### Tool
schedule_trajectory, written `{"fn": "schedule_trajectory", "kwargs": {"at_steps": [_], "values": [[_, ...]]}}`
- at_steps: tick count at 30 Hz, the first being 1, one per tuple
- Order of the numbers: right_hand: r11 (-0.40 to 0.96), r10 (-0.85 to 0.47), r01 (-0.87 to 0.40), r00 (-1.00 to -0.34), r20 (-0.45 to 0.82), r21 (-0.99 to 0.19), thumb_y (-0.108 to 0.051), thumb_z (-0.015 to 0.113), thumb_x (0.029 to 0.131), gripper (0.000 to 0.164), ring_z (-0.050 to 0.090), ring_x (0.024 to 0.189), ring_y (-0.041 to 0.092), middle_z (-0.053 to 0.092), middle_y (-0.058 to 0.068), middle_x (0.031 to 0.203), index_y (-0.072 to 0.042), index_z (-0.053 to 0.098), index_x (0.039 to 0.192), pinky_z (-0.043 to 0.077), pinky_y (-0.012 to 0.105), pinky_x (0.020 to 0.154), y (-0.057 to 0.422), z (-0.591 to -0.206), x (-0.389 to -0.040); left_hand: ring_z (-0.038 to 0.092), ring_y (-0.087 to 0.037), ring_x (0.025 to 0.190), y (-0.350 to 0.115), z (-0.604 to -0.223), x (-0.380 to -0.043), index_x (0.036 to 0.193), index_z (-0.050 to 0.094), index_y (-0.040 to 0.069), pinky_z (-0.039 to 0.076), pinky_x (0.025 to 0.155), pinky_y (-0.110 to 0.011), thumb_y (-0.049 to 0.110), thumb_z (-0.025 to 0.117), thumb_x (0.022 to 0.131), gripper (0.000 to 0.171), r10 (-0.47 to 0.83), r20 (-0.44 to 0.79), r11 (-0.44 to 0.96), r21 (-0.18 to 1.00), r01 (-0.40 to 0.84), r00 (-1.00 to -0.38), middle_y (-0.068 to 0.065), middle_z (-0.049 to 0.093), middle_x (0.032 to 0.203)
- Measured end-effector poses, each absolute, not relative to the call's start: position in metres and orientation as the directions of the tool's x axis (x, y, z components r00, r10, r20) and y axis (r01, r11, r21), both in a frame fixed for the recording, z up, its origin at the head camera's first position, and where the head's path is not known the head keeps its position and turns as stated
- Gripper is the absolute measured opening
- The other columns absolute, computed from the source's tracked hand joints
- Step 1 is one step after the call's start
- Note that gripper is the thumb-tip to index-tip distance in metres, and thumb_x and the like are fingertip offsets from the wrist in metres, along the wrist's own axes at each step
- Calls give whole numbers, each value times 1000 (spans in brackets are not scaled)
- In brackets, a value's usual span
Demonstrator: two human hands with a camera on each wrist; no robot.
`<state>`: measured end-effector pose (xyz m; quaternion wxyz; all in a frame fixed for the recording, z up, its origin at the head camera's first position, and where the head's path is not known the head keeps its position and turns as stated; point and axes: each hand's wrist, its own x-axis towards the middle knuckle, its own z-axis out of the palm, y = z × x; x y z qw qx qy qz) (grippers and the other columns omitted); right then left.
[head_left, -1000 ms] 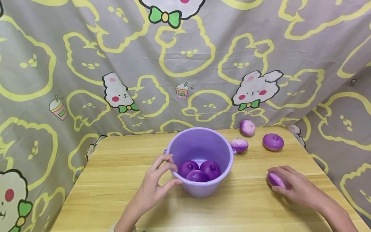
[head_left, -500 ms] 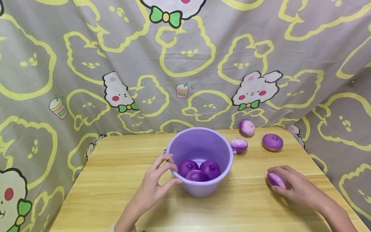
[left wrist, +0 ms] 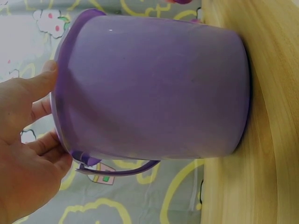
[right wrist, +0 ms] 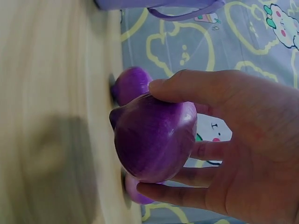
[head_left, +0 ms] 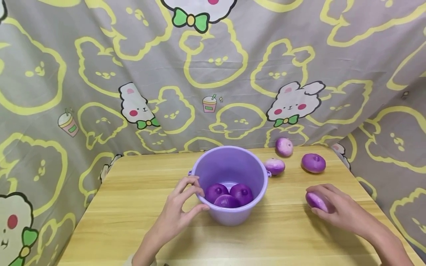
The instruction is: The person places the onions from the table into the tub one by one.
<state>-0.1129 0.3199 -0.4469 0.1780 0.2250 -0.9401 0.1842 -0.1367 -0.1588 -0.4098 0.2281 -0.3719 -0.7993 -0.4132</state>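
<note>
Standing on the wooden table [head_left: 133, 221] is a purple bucket [head_left: 233, 218] with three dark purple onions [head_left: 241, 194] at its bottom. My left hand [head_left: 178, 208] holds the bucket's near-left rim, with thumb and fingers at its edge. In the left wrist view the bucket's handle [left wrist: 121, 171] hangs down along its side. To the right, my right hand [head_left: 342, 210] grips a purple onion [right wrist: 154, 135] between thumb and fingers. In the right wrist view this onion is just off the tabletop, its shadow on the wood.
Behind the right hand lie a dark purple onion [head_left: 313, 163], a paler onion [head_left: 284, 147] near the back edge, and another pale onion [head_left: 274, 166] close to the bucket's right side. A patterned grey curtain [head_left: 229, 74] hangs behind the table.
My right hand has risen slightly with the onion in its grip. My left hand and the bucket have stayed where they were.
</note>
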Motion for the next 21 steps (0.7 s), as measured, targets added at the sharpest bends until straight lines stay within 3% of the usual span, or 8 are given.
{"fn": "schedule_trajectory", "kwargs": {"at_steps": [12,19,21], "values": [[824,-348,-493,-829,438,-278,-17,93,73,60,62,98,15,62,-5,118,-26,65,125,55,29,77,305,-427,-113,55,-27,128,-159,-411,-136,101,67,20,44,116,-39,26,85,84,25,403,663,388,500,774,-631,1,57,122],[808,-368,-519,-814,449,-280,-15,94,72,63,63,105,26,63,3,124,-26,65,126,58,43,78,297,-411,-116,55,-27,129,-159,-411,-136,100,68,18,43,117,-40,25,86,84,25,400,672,378,498,781,-623,1,57,119],[806,-369,-521,-813,450,-281,-16,94,72,63,63,106,26,63,3,125,-28,64,126,57,39,79,296,-407,-116,55,-28,129,-159,-411,-136,100,68,16,43,117,-40,25,85,84,25,400,674,375,498,782,-621,1,57,119]]}}
